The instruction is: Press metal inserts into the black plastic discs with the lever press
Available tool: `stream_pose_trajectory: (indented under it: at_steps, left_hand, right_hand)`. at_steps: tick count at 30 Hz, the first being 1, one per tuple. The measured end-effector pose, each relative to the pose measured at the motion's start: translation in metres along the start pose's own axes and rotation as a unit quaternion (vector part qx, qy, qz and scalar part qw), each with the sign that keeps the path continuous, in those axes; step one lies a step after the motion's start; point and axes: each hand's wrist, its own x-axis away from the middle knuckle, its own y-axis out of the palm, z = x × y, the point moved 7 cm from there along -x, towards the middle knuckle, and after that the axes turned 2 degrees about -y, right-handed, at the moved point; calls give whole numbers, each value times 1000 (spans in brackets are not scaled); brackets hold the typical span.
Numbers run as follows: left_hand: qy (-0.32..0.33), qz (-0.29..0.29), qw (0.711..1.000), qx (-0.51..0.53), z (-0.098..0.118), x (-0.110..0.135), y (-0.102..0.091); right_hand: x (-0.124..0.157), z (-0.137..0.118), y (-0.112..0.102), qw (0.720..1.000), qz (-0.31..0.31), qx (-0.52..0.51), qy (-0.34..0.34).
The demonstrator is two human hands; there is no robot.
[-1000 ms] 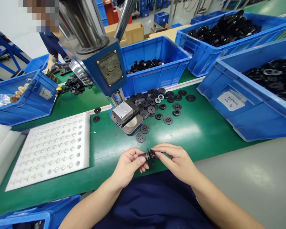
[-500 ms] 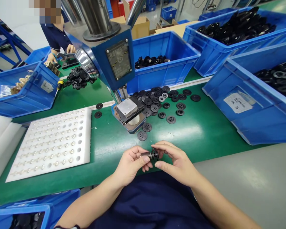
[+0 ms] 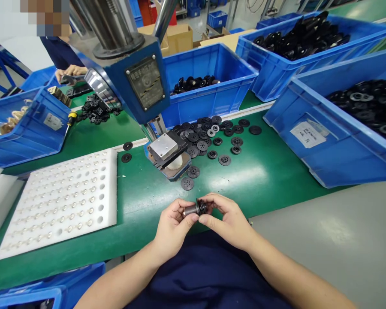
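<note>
My left hand [image 3: 173,225] and my right hand [image 3: 227,219] meet over the front of the green mat [image 3: 263,176]. Between their fingertips they pinch a small dark part [image 3: 195,208]: a short metal-grey cylinder on the left-hand side with a black disc on it at the right-hand side. Both hands are closed on it. A little beyond them, loose black discs [image 3: 209,139] lie scattered on the mat beside the blue hand press [image 3: 133,81] and its metal fixture [image 3: 169,156].
A white foam tray [image 3: 61,201] with rows of small metal rings lies at the left. Blue bins [image 3: 337,141] with black parts stand at the right and behind. Another person's hands [image 3: 71,71] work at the far left. A blue bin [image 3: 35,294] sits at my lower left.
My hands have drawn closer together around the part, with the right fingers now wrapped over the disc end. The view has shifted slightly; the other person's hands have moved.
</note>
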Motion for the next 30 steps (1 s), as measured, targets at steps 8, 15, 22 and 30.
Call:
stream_pose_trajectory:
  at_steps: [8,15,22,30]
  left_hand:
    - [10,-45,993,-112,-1,-6,1]
    - [47,-29,983,-174,-2,-5,-6]
    - [54,-8,983,-173,-6,-7,-14]
    - [56,-6,986,-158,-8,-8,-17]
  right_hand:
    - [-1,-24,5,989,20,79,-119]
    - [2,-22,7,985,10,109,-132]
    - [4,-34,-4,978,45,115,-166]
    - [9,-15,-9,988,55,90,-113]
